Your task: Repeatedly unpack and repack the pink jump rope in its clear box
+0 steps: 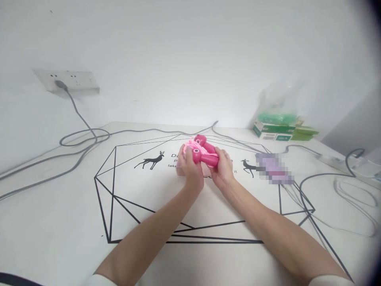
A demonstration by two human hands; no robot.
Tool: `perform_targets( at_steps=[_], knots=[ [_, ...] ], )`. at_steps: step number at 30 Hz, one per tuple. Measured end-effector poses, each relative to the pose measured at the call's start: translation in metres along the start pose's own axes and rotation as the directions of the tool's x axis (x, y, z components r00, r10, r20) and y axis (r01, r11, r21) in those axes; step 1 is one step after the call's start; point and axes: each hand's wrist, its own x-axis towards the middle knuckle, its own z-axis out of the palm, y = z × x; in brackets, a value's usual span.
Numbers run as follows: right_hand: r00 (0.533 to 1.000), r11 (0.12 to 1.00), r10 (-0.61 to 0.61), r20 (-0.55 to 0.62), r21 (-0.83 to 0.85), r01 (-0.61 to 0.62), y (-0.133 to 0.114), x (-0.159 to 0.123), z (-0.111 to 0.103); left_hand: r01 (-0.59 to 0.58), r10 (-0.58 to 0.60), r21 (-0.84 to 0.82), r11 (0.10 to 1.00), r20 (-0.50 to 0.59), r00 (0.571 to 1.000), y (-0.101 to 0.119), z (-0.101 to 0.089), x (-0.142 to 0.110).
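Observation:
A pink jump rope (210,160), its cord bundled between two thick handles with rounded ends, is held between both hands above the table. My left hand (191,169) closes around the bundled cord and the rounded end of the nearer handle. On the other side, my right hand (222,170) grips the opposite ends of the handles. Below and partly behind my hands is a pale pink box (179,170); much of it is hidden, so I cannot tell whether the rope touches it.
A white mat (133,222) printed with deer and black lines covers the tabletop. Grey cables (133,130) run along the left and back to a wall socket (70,81). At right lie a blurred purple item (274,168), green-and-white boxes (274,129) and more cables.

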Motion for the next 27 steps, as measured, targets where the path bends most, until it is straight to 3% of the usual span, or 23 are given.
perform_targets(
  at_steps=[3,9,13,18,24,27],
  knots=[
    [0.999,1.000,0.000,0.053,-0.012,0.000,-0.001,-0.001,0.000,-0.056,0.053,0.071,0.996,0.044,0.998,-0.002,-0.003,0.002],
    [0.979,0.971,0.133,0.157,-0.219,-0.096,-0.007,0.001,0.000,0.057,-0.060,0.041,0.998,0.062,0.996,0.011,-0.012,0.035],
    [0.939,0.927,0.227,0.260,-0.354,-0.126,-0.013,0.000,-0.001,0.126,-0.139,0.076,0.989,0.197,0.971,0.022,-0.016,0.050],
    [0.897,0.864,0.310,0.316,-0.486,-0.127,-0.019,-0.004,0.000,0.134,-0.188,0.165,0.977,0.376,0.907,0.037,-0.021,0.058],
    [0.774,0.789,0.433,0.463,-0.609,-0.077,-0.030,0.002,-0.008,0.165,-0.284,0.264,0.950,0.515,0.809,0.052,-0.024,0.062],
    [0.709,0.760,0.501,0.497,-0.644,-0.086,-0.032,0.006,-0.014,0.179,-0.319,0.304,0.936,0.511,0.799,0.054,-0.025,0.061]
  ],
)
